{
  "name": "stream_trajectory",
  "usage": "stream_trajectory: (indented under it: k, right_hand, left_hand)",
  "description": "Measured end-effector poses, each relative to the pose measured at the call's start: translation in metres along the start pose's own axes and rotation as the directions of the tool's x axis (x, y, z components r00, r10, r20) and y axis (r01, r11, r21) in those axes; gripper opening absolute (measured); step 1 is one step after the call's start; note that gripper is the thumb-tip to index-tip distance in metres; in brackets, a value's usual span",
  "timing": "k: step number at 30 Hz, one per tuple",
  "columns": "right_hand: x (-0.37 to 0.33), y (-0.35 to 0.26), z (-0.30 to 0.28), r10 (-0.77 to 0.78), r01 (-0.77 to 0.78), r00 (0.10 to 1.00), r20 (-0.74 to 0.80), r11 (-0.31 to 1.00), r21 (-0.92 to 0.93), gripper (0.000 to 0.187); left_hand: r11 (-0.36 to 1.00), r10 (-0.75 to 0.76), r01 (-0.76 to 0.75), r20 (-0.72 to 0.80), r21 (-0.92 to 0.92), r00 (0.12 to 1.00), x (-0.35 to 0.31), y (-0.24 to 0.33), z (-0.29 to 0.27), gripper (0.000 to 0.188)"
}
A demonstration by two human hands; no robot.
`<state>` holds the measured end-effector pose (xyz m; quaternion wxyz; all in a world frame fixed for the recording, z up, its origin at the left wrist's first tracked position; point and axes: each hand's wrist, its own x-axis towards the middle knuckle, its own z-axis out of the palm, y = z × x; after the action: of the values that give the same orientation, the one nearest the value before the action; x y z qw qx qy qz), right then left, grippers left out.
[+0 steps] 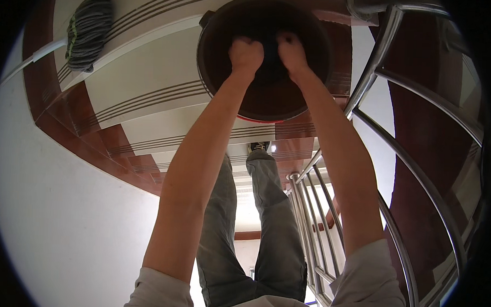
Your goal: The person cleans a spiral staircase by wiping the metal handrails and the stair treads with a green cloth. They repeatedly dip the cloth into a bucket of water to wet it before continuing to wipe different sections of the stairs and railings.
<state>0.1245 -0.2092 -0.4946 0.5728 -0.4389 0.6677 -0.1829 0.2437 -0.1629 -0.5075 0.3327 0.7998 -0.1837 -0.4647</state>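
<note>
A large round bucket [274, 103], dark inside with a bit of red along its lower outer edge, stands on the stairs in front of me. Both my hands are over its opening. My left hand [246, 55] is closed in a fist, and my right hand [290, 51] is closed a little to the right of it. Between them hangs something dark that looks like a wet cloth [270, 54], gripped from both sides. Its outline melts into the shadow in the bucket, so its full shape and what lies below are hidden.
A grey string mop [90, 31] with a white handle lies on the steps at the upper left. Pale stairs [145, 90] with dark grooved strips and red-brown edges run across. A metal railing [413, 159] curves along the right; a white wall [65, 201] borders the left.
</note>
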Motion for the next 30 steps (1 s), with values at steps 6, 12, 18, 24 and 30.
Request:
stream_trajectory:
  k: [6, 12, 18, 24, 30]
  right_hand:
    - [-0.009, 0.029, -0.007, 0.007, 0.376, 0.917, 0.398, 0.316, -0.871, 0.088]
    - [0.006, 0.055, 0.02, 0.007, 0.441, 0.894, 0.448, 0.158, -0.883, 0.092]
    - [0.039, 0.035, 0.011, 0.115, 0.505, 0.847, 0.519, 0.133, -0.853, 0.074]
    - [0.003, 0.005, -0.029, 0.061, 0.424, 0.854, 0.517, 0.495, -0.758, 0.047]
    - [-0.002, -0.026, -0.054, -0.132, 0.468, 0.879, 0.458, 0.426, -0.774, 0.026]
  left_hand:
    - [0.32, 0.208, -0.485, 0.439, 0.814, 0.874, -0.014, -0.023, -0.008, 0.096]
    - [-0.141, 0.066, -0.491, 0.503, 0.86, 0.862, 0.014, -0.046, 0.013, 0.081]
    - [-0.159, 0.099, -0.428, 0.446, 0.889, 0.89, 0.008, -0.033, 0.027, 0.052]
    - [0.307, -0.034, -0.528, 0.564, 0.792, 0.825, -0.001, 0.009, -0.034, 0.034]
    - [0.378, -0.011, -0.458, 0.498, 0.805, 0.867, -0.022, 0.057, -0.073, 0.041]
